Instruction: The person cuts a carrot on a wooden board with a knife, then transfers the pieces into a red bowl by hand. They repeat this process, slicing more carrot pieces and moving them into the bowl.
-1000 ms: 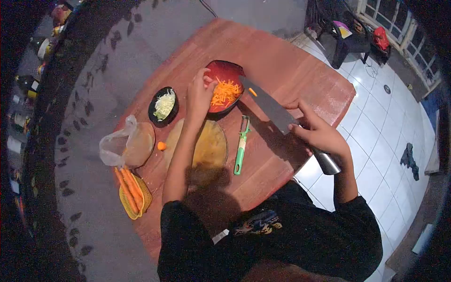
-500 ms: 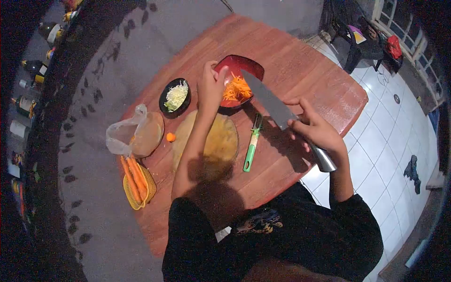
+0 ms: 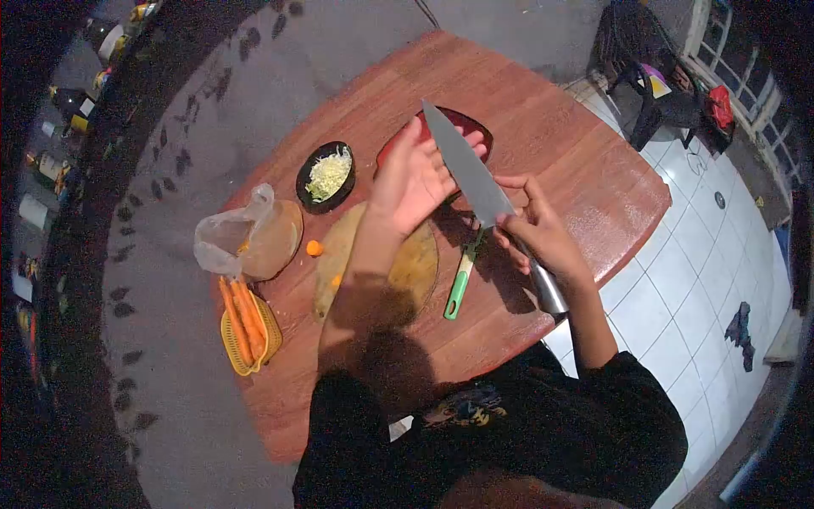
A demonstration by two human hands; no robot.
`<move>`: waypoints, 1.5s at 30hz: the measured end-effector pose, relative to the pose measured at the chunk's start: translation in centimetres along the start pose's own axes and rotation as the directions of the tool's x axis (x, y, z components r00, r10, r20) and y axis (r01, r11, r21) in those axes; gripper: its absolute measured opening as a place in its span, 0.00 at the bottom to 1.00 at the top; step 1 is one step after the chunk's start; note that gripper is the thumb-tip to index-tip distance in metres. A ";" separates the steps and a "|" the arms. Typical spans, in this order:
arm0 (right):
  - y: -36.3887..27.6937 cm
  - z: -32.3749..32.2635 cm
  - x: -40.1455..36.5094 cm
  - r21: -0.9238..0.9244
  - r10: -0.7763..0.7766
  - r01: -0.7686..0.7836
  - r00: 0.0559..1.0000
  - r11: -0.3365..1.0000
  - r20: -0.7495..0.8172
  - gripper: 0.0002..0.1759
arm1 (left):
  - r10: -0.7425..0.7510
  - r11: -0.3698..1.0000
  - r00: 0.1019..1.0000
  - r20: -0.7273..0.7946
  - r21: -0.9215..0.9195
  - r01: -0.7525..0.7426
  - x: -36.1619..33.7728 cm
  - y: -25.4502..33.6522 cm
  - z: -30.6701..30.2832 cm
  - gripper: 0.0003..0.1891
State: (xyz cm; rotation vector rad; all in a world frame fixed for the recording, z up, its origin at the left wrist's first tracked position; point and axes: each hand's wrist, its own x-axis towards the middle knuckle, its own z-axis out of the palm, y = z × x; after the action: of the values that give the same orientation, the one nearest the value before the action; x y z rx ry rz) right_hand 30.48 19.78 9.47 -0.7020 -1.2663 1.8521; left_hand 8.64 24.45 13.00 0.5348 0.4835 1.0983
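Note:
My right hand (image 3: 543, 242) is closed round the handle of a large knife (image 3: 466, 165), whose blade points up and to the left. Palm up and fingers spread, my left hand (image 3: 417, 182) is beside the blade, over the red bowl (image 3: 458, 117), and hides most of that bowl. Below my left forearm lies a round wooden board (image 3: 411, 276). A green-handled peeler (image 3: 459, 290) rests right of the board. Just left of the board is a small orange carrot piece (image 3: 315, 248).
A black bowl of shredded pale vegetable (image 3: 314, 197) stands behind the board. At the left are a plastic bag (image 3: 222, 242), a round lidded item (image 3: 280, 246) and a yellow basket (image 3: 273, 327) holding carrots (image 3: 246, 318). A dark chair (image 3: 657, 110) stands beyond the table (image 3: 585, 153).
My left hand has turned palm up with its fingers spread and now covers the shredded carrot in the red bowl. The knife has shifted left and stands more upright. The view has shifted slightly.

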 end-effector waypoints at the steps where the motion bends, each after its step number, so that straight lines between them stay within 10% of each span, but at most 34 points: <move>1: 0.3 0.2 0.3 -0.009 0.004 -0.004 1.000 1.000 0.007 0.26 | 0.009 1.000 1.000 0.000 -0.007 -0.009 0.2 0.8 -0.3 0.34; 5: 1.5 0.3 0.6 -0.065 -0.006 0.003 0.999 0.998 -0.045 0.26 | 0.055 0.975 0.992 -0.110 -0.206 -0.077 1.0 3.5 -2.5 0.31; 7: 2.1 0.2 0.3 -0.014 -0.065 0.064 0.989 0.998 -0.136 0.26 | 0.408 0.909 0.893 -0.189 0.173 -0.378 0.4 4.8 -3.6 0.30; 11: 3.4 -0.8 -0.4 -0.094 -0.160 0.141 0.955 0.986 -0.250 0.26 | 0.689 0.575 0.715 -0.117 0.689 -0.441 -5.1 7.0 -4.3 0.26; 13: 4.1 -1.1 -0.5 -0.121 -0.215 0.181 0.887 0.976 -0.409 0.25 | 0.693 0.127 0.718 0.065 0.969 -0.211 -8.8 8.0 -6.0 0.18; 16: 4.0 -0.5 -0.6 -0.233 -0.295 0.206 0.833 0.951 -0.469 0.24 | 0.643 -0.064 0.764 -0.048 0.991 0.116 -15.6 7.3 -6.0 0.13; 20: 4.7 -0.3 -0.5 -0.343 -0.344 0.187 0.802 0.921 -0.488 0.25 | 0.575 0.065 0.739 -0.352 0.920 0.387 -22.6 4.7 -8.3 0.14; 22: 5.6 -1.1 -0.4 -0.380 -0.372 0.205 0.817 0.902 -0.441 0.25 | 0.508 -0.309 0.854 -0.115 0.901 0.305 -25.5 3.4 -9.4 0.14; 27: 5.8 0.1 -0.5 -0.338 -0.296 0.159 0.866 0.928 -0.403 0.26 | 0.689 0.024 0.664 -0.290 0.925 0.378 -28.7 -0.9 -7.8 0.13; 29: 5.8 0.7 -0.6 -0.378 -0.353 0.207 0.857 0.903 -0.375 0.26 | 0.677 -0.422 0.736 -0.003 0.817 0.392 -29.1 -1.1 -12.8 0.15; 36: 6.6 0.6 0.1 -0.437 -0.450 0.266 0.799 0.859 -0.398 0.23 | 0.618 -0.368 0.683 -0.390 0.624 0.690 -26.7 -2.1 -12.4 0.19; 41: 6.6 0.6 0.0 -0.436 -0.434 0.254 0.813 0.864 -0.388 0.23 | 0.650 -0.501 0.750 0.123 0.811 0.302 -23.4 -3.2 -16.1 0.22; 45: 6.3 1.0 -0.2 -0.409 -0.401 0.232 0.825 0.883 -0.397 0.22 | 0.605 -0.546 0.761 0.234 0.818 0.182 -20.7 -4.7 -15.8 0.25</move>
State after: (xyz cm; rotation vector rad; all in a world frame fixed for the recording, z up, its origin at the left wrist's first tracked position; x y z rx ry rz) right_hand 27.96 17.81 3.91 -0.9879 -1.2896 1.0964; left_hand -5.52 6.32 -0.06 2.3165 2.1104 0.9248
